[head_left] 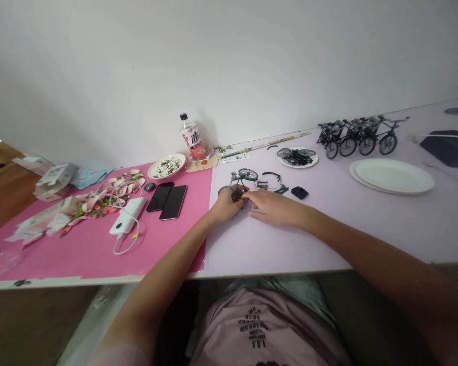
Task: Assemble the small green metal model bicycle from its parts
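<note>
Between my two hands is a dark green miniature bicycle (pixel 248 174), tilted, one spoked wheel toward the wall and part of another showing at the left. My left hand (pixel 226 204) is closed around its frame. My right hand (pixel 269 205) has thumb and forefinger pinched at the same spot, and the small part between them is hidden. Just beyond lie loose pieces: a curved green fender (pixel 272 176), a small dark rack-like part (pixel 262 185) and a green strip (pixel 281 190). A small black block (pixel 299 192) rests to their right.
Several finished miniature bicycles (pixel 362 137) stand at the right rear. A plate of black parts (pixel 297 157) and stacked white plates (pixel 395 176) sit nearer. Leftward are a bottle (pixel 193 138), a speckled plate (pixel 167 166), two phones (pixel 173 202), a power bank (pixel 127 216) and artificial petals (pixel 99 201).
</note>
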`<state>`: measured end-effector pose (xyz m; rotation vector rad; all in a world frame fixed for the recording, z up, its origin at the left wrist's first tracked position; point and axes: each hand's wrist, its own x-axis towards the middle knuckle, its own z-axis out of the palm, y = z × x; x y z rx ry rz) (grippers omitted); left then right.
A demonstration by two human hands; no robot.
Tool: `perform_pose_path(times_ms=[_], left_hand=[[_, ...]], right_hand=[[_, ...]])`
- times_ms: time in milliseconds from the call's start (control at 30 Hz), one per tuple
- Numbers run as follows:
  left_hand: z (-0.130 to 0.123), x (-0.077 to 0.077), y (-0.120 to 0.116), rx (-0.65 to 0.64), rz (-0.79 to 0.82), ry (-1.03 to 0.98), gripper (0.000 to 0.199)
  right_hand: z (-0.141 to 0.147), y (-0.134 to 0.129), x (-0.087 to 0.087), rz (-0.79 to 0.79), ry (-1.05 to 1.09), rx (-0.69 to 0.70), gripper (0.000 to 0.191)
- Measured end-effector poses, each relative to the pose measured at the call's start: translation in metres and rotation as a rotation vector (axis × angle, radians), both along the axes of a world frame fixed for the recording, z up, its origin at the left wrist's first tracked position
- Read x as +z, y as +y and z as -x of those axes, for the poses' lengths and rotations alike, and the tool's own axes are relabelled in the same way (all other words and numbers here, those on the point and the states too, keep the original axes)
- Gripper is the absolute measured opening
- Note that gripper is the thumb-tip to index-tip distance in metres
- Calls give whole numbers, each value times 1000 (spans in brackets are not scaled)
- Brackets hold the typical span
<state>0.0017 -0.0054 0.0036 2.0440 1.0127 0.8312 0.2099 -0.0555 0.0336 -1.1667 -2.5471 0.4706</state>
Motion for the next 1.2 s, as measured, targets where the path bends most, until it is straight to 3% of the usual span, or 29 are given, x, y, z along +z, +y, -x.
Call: perform_pose_path(times_ms=[1200], left_hand=[[1, -3, 3, 9, 9, 3, 28]], right_hand=[[0, 0, -3, -50, -18, 24, 39]])
